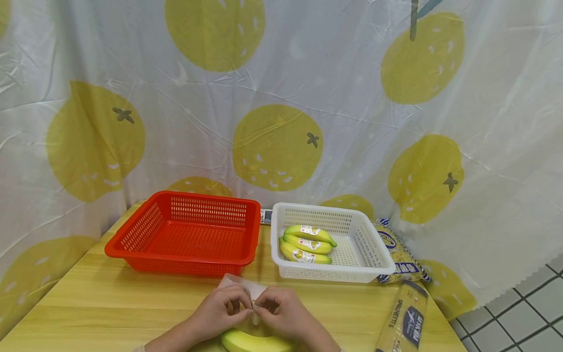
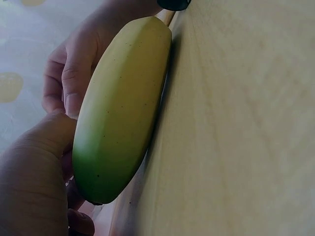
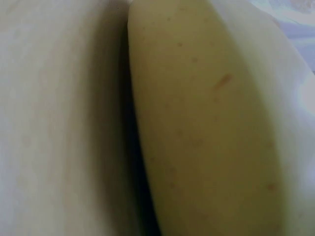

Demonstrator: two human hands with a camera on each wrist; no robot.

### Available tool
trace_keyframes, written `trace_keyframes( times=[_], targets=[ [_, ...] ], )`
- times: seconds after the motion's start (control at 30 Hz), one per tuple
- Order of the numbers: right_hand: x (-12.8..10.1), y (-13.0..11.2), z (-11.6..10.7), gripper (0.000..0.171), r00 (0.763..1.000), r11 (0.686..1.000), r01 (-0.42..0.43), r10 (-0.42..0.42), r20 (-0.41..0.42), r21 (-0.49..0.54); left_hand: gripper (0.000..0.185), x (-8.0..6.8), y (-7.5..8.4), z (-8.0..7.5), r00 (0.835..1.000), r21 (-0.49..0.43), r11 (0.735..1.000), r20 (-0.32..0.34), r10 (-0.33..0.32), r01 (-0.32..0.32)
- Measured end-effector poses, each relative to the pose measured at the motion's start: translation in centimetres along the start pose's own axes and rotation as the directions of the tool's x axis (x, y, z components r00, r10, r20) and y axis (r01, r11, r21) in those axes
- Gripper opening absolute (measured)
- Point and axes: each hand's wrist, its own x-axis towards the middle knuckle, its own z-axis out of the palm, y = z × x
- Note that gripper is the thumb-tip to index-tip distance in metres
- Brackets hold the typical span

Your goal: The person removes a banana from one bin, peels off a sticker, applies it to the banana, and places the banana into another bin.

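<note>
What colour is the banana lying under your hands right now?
The banana is yellow, shading to green at one end; the left wrist view shows it best.

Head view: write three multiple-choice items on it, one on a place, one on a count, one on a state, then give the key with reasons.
1. Where do the labelled bananas lie?
A. in the red basket
B. in the white basket
C. on the floor tiles

2. How many bananas lie in that basket?
A. one
B. three
C. five

3. What are the two hands doing?
A. meeting fingertip to fingertip over the loose banana at the table's near edge, pinching something small
B. resting flat and apart
C. lifting the spaghetti packet

Key:
1. B, since the bananas sit in the white basket, while the red basket beside it shows only its mesh floor.
2. B, as three stickered bananas lie side by side.
3. A, because the left hand and right hand touch at the fingertips above the banana; what they pinch is too small to tell.
</note>
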Motion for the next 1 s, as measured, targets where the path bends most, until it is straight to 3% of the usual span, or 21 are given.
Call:
trace_keyframes(
  times=[0.7, 0.77, 1.0],
  targets=[
    [0.07, 0.15, -0.14, 0.002, 1.000, 0.999, -0.002, 0.002, 0.005, -0.040, 0.029, 0.11, 0.17, 0.00, 0.999, 0.015, 0.999, 0.000, -0.037, 0.037],
    [0.06, 0.20, -0.09, 0.008, 1.000, 0.999, -0.001, 0.000, -0.004, -0.049, 0.030, 0.18, 0.30, -0.04, 0.999, 0.020, 0.999, -0.002, -0.038, 0.038],
    [0.03, 0.37, 0.09, 0.016, 1.000, 0.998, -0.017, 0.016, -0.019, -0.054, 0.008, 0.16, 0.41, -0.18, 0.999, 0.026, 0.999, 0.017, -0.046, 0.046]
  ],
)
